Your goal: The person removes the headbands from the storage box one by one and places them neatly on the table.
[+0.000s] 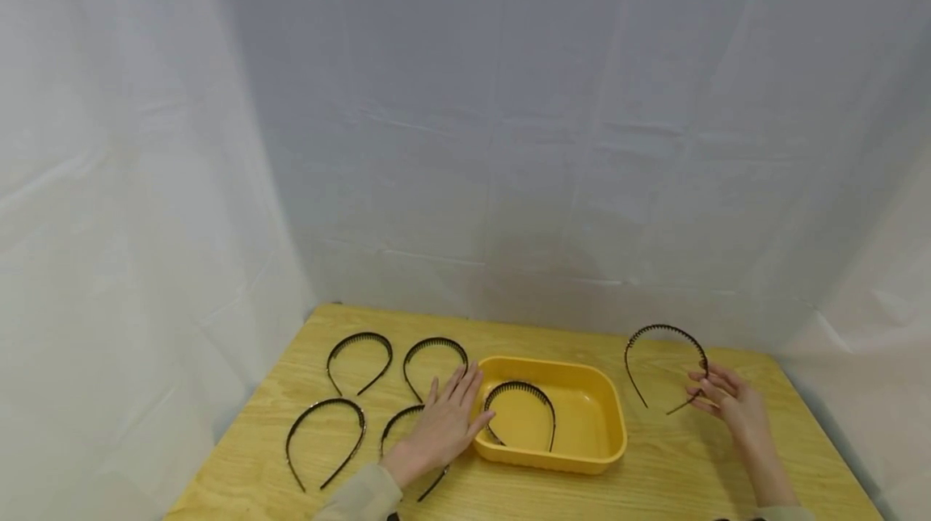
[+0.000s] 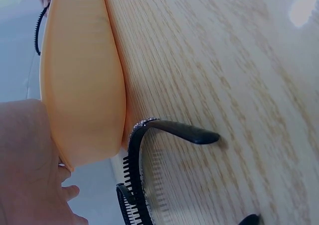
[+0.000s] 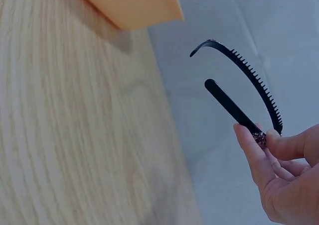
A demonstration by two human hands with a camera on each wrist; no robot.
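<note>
A yellow plastic tray (image 1: 614, 424) sits mid-table with one black toothed headband (image 1: 520, 388) lying in it. My left hand (image 1: 447, 420) lies flat with straight fingers on another headband (image 1: 393, 424) just left of the tray, fingertips at the tray's rim. In the left wrist view that headband (image 2: 137, 155) lies on the wood beside the tray wall (image 2: 82, 75). My right hand (image 1: 701, 388) pinches one end of a headband (image 1: 658, 329) and holds it up above the table, right of the tray. The right wrist view shows the fingers (image 3: 249, 145) gripping the band (image 3: 249, 73).
Three more black headbands (image 1: 360, 337) (image 1: 435, 341) (image 1: 325, 404) lie on the wooden table (image 1: 655, 481) to the left of the tray. White cloth hangs behind and on both sides. The table's left and right edges are close.
</note>
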